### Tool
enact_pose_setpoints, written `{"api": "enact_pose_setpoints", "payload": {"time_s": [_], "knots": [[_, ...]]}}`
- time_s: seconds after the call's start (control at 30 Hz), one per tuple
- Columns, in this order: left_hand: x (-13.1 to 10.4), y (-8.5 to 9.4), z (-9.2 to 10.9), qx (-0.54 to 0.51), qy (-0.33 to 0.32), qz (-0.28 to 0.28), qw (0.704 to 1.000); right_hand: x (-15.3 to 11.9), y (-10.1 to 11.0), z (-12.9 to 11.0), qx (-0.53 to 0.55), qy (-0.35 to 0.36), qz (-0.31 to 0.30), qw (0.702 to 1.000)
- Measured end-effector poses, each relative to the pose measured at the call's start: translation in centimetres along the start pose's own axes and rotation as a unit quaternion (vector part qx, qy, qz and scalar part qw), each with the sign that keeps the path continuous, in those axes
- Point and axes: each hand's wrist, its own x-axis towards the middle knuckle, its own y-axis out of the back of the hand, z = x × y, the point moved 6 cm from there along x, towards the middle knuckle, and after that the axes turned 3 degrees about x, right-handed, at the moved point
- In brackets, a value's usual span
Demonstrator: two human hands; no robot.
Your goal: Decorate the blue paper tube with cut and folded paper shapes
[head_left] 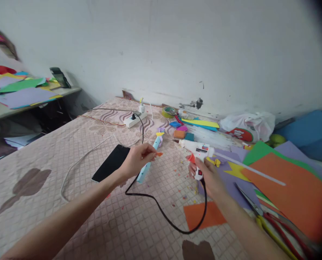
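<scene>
Between the fingertips of my left hand (140, 158) is a small piece of orange paper (159, 154). My right hand (205, 173) is wrapped round the handle of a white hot glue gun (197, 148). The gun has an orange trigger, and a clear glue stick (250, 169) sticks out of its back. Its nozzle points left, towards the orange piece but apart from it. Beneath and behind my left hand lies a light blue paper strip (144, 172) with a yellow and purple paper decoration (160, 133) at its far end.
A black phone or tablet (111, 163) lies left of the strip. A black cord (161, 209) loops from the glue gun towards a white power strip (136, 118). At right are coloured paper sheets (291, 187) and scissors (261, 213). Tape (168, 112) and a plastic bag (250, 124) sit by the wall.
</scene>
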Motion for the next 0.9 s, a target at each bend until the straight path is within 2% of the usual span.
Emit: {"api": "enact_pose_setpoints", "payload": {"time_s": [0.07, 0.13, 0.17, 0.23, 0.33, 0.43, 0.5, 0.67, 0.73, 0.8, 0.9], "knots": [[-1.0, 0.7, 1.8, 0.125, -0.126, 0.053, 0.983, -1.5, 0.0, -0.1, -0.030, -0.007, -0.024, 0.999], [-2.0, 0.9, 2.9, 0.198, -0.221, 0.069, 0.952, -2.8, 0.0, -0.4, -0.077, -0.011, -0.051, 0.996], [-2.5, 0.9, 3.2, 0.217, -0.248, 0.064, 0.942, -3.4, -0.1, -0.6, -0.100, -0.014, -0.062, 0.993], [-3.0, 0.7, 3.0, 0.245, -0.259, 0.036, 0.934, -4.3, -0.4, -1.2, -0.141, -0.018, -0.068, 0.987], [-3.1, 0.3, 2.1, 0.270, -0.215, -0.018, 0.938, -5.1, -1.0, -2.0, -0.183, -0.020, -0.062, 0.981], [-3.1, 0.6, 1.5, 0.262, -0.168, -0.028, 0.950, -5.2, -1.2, -2.3, -0.198, -0.017, -0.052, 0.979], [-3.1, 1.5, 1.3, 0.240, -0.141, 0.006, 0.961, -5.0, -0.8, -2.1, -0.203, -0.023, -0.032, 0.978], [-3.6, 5.9, -0.2, 0.213, -0.023, 0.166, 0.963, -4.5, 0.3, -1.2, -0.224, -0.029, -0.020, 0.974], [-3.9, 7.1, -1.3, 0.184, 0.031, 0.188, 0.964, -4.4, 0.3, -1.0, -0.222, -0.026, -0.024, 0.974], [-4.0, 7.3, -2.7, 0.123, 0.075, 0.172, 0.975, -4.3, 0.2, -0.8, -0.220, -0.024, -0.024, 0.975], [-4.0, 6.3, -4.3, 0.037, 0.124, 0.117, 0.985, -4.0, -0.3, -0.5, -0.221, -0.033, -0.035, 0.974]]}}
